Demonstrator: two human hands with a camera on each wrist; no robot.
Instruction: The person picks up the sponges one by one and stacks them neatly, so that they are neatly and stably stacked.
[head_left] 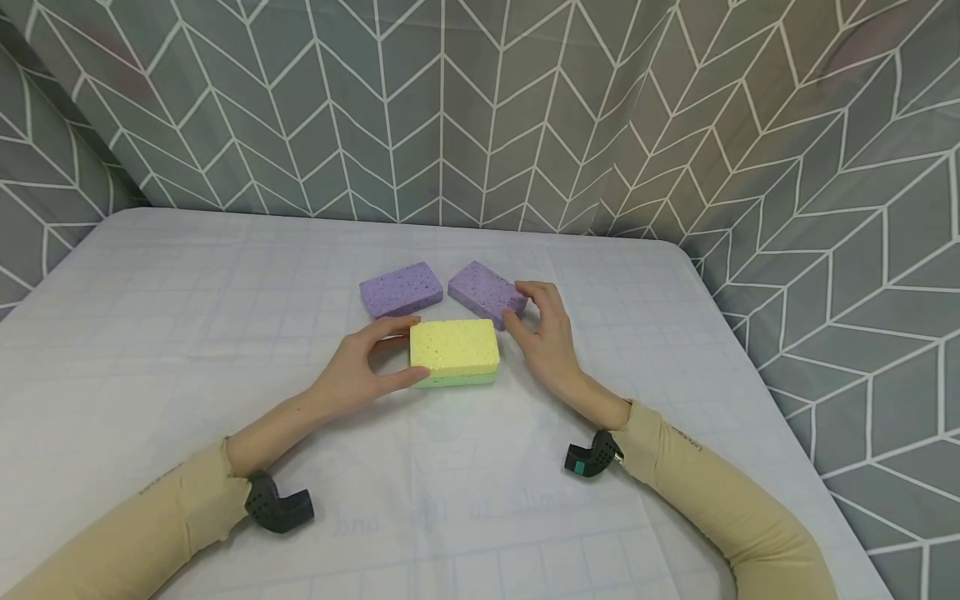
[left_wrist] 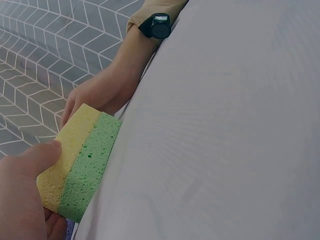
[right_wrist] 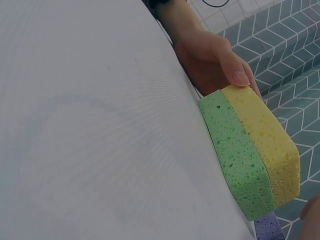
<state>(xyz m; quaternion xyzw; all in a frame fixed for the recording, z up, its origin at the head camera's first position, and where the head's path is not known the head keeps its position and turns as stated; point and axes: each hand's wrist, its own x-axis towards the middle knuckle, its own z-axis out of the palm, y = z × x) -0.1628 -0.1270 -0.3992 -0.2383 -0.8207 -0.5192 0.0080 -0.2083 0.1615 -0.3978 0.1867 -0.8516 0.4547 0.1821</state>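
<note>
A yellow sponge [head_left: 453, 346] lies flat on top of a green sponge [head_left: 457, 380], their edges lined up, in the middle of the white table. My left hand [head_left: 356, 367] holds the yellow sponge at its left end, thumb on the near side and a finger at the far corner. Just behind the stack, my right hand [head_left: 551, 346] grips the right end of a purple sponge [head_left: 482, 287] between thumb and fingers. This sponge sits at an angle. In the right wrist view, the left thumb presses on the yellow sponge [right_wrist: 267, 140], beside the green sponge [right_wrist: 235, 155].
Another purple sponge [head_left: 401, 289] lies behind the stack to the left, a small gap from the first. A white cloth with faint grid lines covers the table [head_left: 187, 333]. Grey curtains [head_left: 420, 108] with white chevron lines surround the back and sides.
</note>
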